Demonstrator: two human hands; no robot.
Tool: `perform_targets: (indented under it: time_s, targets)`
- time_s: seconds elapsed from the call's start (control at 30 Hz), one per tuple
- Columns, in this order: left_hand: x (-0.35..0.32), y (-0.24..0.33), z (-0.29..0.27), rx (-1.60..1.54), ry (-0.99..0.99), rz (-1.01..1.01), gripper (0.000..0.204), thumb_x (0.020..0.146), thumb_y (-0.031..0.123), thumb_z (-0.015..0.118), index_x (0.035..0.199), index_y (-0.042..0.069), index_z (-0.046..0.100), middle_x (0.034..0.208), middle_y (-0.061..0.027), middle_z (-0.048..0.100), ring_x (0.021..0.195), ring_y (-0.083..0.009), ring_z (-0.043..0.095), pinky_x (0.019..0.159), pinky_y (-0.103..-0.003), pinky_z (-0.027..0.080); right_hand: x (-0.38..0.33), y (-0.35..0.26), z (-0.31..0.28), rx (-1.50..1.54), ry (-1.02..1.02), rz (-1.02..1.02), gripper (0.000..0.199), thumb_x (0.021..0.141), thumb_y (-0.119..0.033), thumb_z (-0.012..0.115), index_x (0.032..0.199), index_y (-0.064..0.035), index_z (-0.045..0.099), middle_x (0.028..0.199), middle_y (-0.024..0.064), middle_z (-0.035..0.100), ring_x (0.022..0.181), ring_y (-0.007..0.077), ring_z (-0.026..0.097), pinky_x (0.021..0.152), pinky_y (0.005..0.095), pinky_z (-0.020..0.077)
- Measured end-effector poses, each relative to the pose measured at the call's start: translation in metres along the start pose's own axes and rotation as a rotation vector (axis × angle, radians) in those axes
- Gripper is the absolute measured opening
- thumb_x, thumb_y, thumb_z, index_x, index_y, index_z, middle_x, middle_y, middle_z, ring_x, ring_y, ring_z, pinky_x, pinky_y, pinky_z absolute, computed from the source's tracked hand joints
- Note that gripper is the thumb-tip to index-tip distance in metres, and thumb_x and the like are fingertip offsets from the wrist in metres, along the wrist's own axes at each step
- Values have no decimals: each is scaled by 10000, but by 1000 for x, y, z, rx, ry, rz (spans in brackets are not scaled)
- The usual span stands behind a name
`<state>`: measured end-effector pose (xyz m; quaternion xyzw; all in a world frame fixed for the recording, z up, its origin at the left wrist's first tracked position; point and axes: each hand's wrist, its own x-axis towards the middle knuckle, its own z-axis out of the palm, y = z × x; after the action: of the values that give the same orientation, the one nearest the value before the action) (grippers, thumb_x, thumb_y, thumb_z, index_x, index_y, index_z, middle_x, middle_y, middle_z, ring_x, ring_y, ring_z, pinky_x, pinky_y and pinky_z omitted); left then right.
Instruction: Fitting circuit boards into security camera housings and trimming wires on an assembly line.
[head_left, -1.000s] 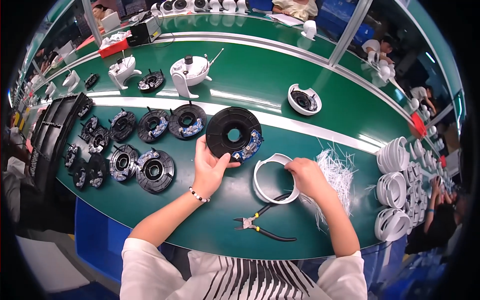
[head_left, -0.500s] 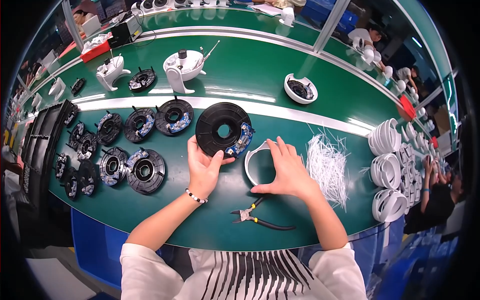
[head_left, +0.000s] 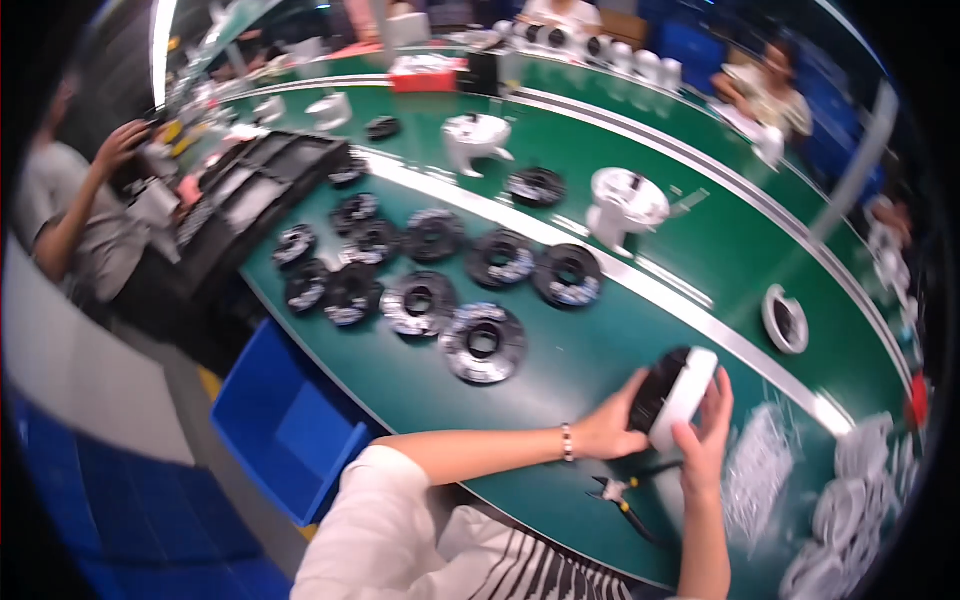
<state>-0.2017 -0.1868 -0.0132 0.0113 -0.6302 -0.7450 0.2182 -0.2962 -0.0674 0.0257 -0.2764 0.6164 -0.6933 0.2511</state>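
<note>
Above the green workbench, my left hand [head_left: 610, 428] grips a round black disc part [head_left: 655, 385] from its left side, fingers closed on it. My right hand [head_left: 708, 425] is wrapped round a white plastic ring [head_left: 686, 392] from the right. Ring and disc stand on edge, pressed side against side; whether they are locked together I cannot tell. Just below my hands lie diagonal cutters [head_left: 612, 490] with black and yellow handles. Several similar black discs with circuit boards [head_left: 483, 343] lie to the left. The picture is blurred by motion.
A pile of thin white strips [head_left: 758, 468] lies right of my hands, beside stacked white rings [head_left: 838, 515]. White housings [head_left: 628, 200] stand on the far side. At left are a black tray [head_left: 270, 185], a blue bin [head_left: 290, 430] and another person [head_left: 90, 220].
The view has swung to the left. My right hand has lifted the white ring off the bench and brought it against the black disc, which is now turned on edge.
</note>
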Motion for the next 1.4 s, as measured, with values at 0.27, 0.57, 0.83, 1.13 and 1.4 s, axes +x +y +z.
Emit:
perform_targets:
  time_s: [0.27, 0.57, 0.83, 1.13, 1.4]
  targets:
    - [16, 19, -30, -1019, -388, -624, 883, 719, 755, 287, 1335, 122, 270, 1345, -120, 327, 1225, -287, 330, 974, -466, 305, 0, -24, 15, -364, -152, -261, 1126, 480, -277, 803, 1346, -15, 133, 1298, 175, 292, 1168, 289, 373, 936, 382, 361]
    - [17, 31, -40, -919, 44, -440, 547, 825, 503, 354, 1185, 107, 466, 1120, -77, 538, 1007, -249, 534, 819, -440, 459, 17, -13, 28, -170, -152, -264, 1099, 482, -250, 830, 1322, 15, 172, 1241, 190, 347, 1123, 265, 413, 948, 358, 346]
    - [14, 24, -20, -824, 185, -398, 610, 818, 500, 345, 1208, 36, 410, 1142, -134, 498, 1049, -257, 491, 905, -396, 406, 6, -8, 32, -743, -47, -455, 1108, 507, -329, 800, 1325, 19, 140, 1326, 261, 208, 1237, 360, 250, 994, 427, 262]
    - [13, 20, -31, -850, 32, -585, 641, 782, 488, 349, 1228, 31, 398, 1170, -157, 480, 1068, -284, 478, 940, -423, 366, 12, -9, 17, -509, -97, -257, 1114, 477, -284, 833, 1318, 26, 173, 1263, 212, 332, 1182, 283, 366, 980, 377, 310]
    - [12, 20, -23, -795, 148, -410, 576, 811, 467, 304, 1170, 43, 458, 1139, -122, 510, 1034, -235, 502, 899, -363, 407, 3, -6, 34, -618, -135, -226, 1124, 490, -361, 797, 1312, 20, 134, 1307, 276, 206, 1229, 397, 211, 976, 457, 266]
